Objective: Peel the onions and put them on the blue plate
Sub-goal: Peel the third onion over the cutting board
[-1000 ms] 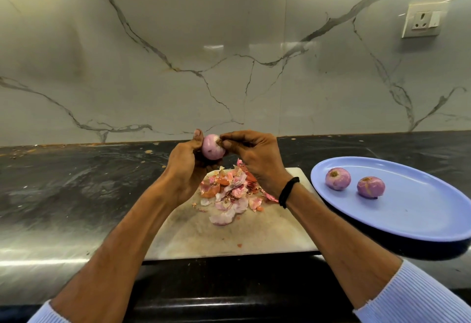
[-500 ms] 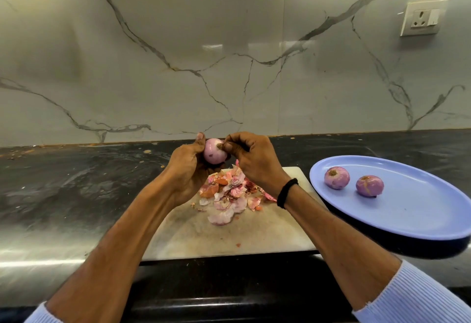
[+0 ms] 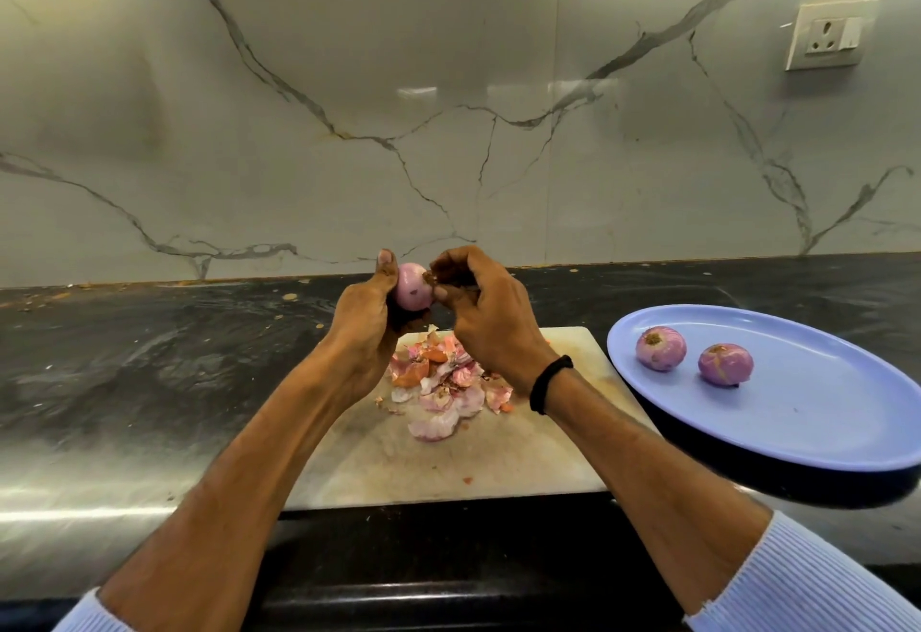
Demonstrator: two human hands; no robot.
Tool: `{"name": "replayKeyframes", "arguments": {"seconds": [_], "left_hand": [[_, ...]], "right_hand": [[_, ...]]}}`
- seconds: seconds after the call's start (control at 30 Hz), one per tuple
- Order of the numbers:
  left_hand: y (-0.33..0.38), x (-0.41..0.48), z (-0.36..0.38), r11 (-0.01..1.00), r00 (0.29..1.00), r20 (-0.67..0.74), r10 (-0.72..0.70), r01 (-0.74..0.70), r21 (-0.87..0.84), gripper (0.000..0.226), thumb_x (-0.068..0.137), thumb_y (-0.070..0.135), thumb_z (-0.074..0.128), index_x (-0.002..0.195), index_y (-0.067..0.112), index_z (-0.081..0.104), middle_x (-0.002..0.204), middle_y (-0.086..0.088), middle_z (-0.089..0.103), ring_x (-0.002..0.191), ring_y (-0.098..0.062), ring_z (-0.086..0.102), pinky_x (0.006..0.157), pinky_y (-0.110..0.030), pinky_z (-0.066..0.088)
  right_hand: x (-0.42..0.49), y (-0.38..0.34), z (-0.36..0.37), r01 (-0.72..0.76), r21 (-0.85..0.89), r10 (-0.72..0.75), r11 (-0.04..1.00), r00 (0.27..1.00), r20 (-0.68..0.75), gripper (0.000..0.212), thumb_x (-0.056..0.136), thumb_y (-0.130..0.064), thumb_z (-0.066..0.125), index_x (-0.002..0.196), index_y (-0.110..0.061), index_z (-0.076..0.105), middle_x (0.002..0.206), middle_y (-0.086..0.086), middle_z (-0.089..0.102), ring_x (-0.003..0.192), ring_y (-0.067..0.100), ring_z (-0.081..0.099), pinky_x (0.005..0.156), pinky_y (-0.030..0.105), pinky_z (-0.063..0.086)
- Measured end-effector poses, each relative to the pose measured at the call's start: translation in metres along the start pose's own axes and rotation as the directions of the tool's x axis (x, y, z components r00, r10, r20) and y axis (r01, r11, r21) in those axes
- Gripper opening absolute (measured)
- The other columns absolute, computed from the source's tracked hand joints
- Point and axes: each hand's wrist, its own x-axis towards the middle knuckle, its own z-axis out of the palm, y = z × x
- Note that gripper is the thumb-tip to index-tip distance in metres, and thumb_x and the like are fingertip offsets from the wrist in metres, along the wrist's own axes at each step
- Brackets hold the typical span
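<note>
My left hand (image 3: 361, 327) grips a small pink onion (image 3: 412, 286) and holds it up above the far edge of the cutting board (image 3: 448, 462). The curled fingers of my right hand (image 3: 486, 317) pinch at the onion's brown root end. A heap of pink and orange onion skins (image 3: 441, 387) lies on the board under both hands. Two peeled onions (image 3: 660, 348) (image 3: 725, 364) sit side by side on the blue plate (image 3: 807, 412) at the right.
The pale board lies on a dark stone counter (image 3: 149, 372) with bits of skin scattered on it. A marble wall (image 3: 448, 108) stands close behind, with a wall socket (image 3: 825, 35) at the upper right. The plate overhangs the counter's near edge.
Both hands have lifted the onion slightly, and my right hand's fingers have shifted on the root end. The plate and the peeled onions have stayed put.
</note>
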Motion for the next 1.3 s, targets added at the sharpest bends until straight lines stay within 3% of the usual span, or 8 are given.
{"name": "replayKeyframes", "arguments": {"seconds": [0.17,0.3,0.47,0.57,0.8,0.97,1.1,1.3], "left_hand": [[-0.002,0.0,-0.001,1.0,0.999,0.037,-0.002,0.001,0.031,0.039,0.102,0.042,0.042,0.105,0.009,0.063,0.106,-0.013,0.068,0.1,-0.025,0.067,0.085,-0.032,0.056],[-0.004,0.001,-0.001,0.997,0.999,0.052,-0.017,0.013,0.075,0.039,0.1,0.044,0.044,0.106,0.01,0.063,0.107,-0.014,0.068,0.101,-0.027,0.067,0.088,-0.034,0.056],[-0.003,0.001,0.001,0.997,0.998,0.054,-0.041,0.037,0.067,0.04,0.096,0.046,0.048,0.101,0.009,0.063,0.11,-0.018,0.068,0.106,-0.033,0.066,0.095,-0.039,0.055],[-0.003,0.0,0.001,0.997,0.996,0.072,-0.051,0.047,0.056,0.048,0.094,0.047,0.05,0.111,0.003,0.063,0.114,-0.021,0.068,0.105,-0.032,0.068,0.093,-0.039,0.056],[0.001,-0.004,0.002,0.994,0.992,0.111,-0.063,0.072,-0.085,0.046,0.096,0.045,0.05,0.114,0.004,0.061,0.111,-0.019,0.07,0.096,-0.027,0.071,0.088,-0.036,0.059],[0.003,-0.004,0.0,0.989,0.995,0.079,-0.06,0.07,-0.133,0.041,0.095,0.044,0.053,0.11,0.007,0.062,0.111,-0.017,0.068,0.095,-0.025,0.07,0.072,-0.029,0.061],[0.003,-0.002,-0.003,0.992,0.997,0.049,-0.052,0.057,-0.111,0.04,0.095,0.045,0.053,0.108,0.008,0.062,0.113,-0.018,0.067,0.098,-0.027,0.068,0.08,-0.033,0.06],[0.002,0.0,-0.003,0.993,0.998,0.04,-0.046,0.05,-0.104,0.04,0.095,0.045,0.054,0.106,0.007,0.063,0.103,-0.016,0.07,0.088,-0.023,0.07,0.092,-0.04,0.055]], "right_hand": [[0.003,0.005,0.004,0.005,0.046,-0.003,0.999,0.998,-0.055,0.015,0.091,-0.017,0.067,0.106,-0.015,0.068,0.105,0.0,0.068,0.099,0.01,0.062,0.085,0.016,0.052],[0.003,0.007,0.003,0.002,0.056,0.005,0.998,0.993,-0.122,0.008,0.089,-0.013,0.068,0.097,-0.011,0.069,0.097,0.002,0.069,0.093,0.014,0.064,0.081,0.026,0.056],[0.002,0.008,0.005,0.11,-0.085,-0.125,0.99,0.975,-0.184,0.007,0.092,-0.005,0.063,0.094,-0.004,0.069,0.091,0.008,0.066,0.084,0.016,0.06,0.074,0.015,0.05],[0.002,0.008,0.007,0.136,-0.144,-0.162,0.98,0.968,-0.192,0.01,0.092,0.0,0.057,0.092,-0.001,0.067,0.089,0.011,0.066,0.082,0.02,0.059,0.072,0.024,0.051],[0.006,0.003,0.0,-0.08,0.054,0.088,0.995,0.982,-0.169,0.016,0.097,-0.003,0.052,0.092,-0.014,0.061,0.082,-0.012,0.061,0.081,0.01,0.06,0.074,0.019,0.054],[0.006,0.009,-0.005,-0.118,0.057,0.127,0.991,0.973,-0.192,0.023,0.091,0.004,0.057,0.103,-0.015,0.063,0.099,-0.003,0.068,0.095,0.011,0.064,0.083,0.026,0.057],[0.006,0.009,-0.005,-0.074,-0.007,0.072,0.997,0.986,-0.149,0.026,0.091,-0.002,0.061,0.11,-0.019,0.068,0.114,-0.001,0.067,0.103,0.007,0.063,0.089,0.022,0.054],[0.008,0.007,-0.001,-0.108,0.222,0.126,0.969,0.989,-0.071,0.014,0.087,-0.015,0.071,0.101,-0.014,0.074,0.097,-0.001,0.073,0.095,0.011,0.068,0.085,0.035,0.058]]}}
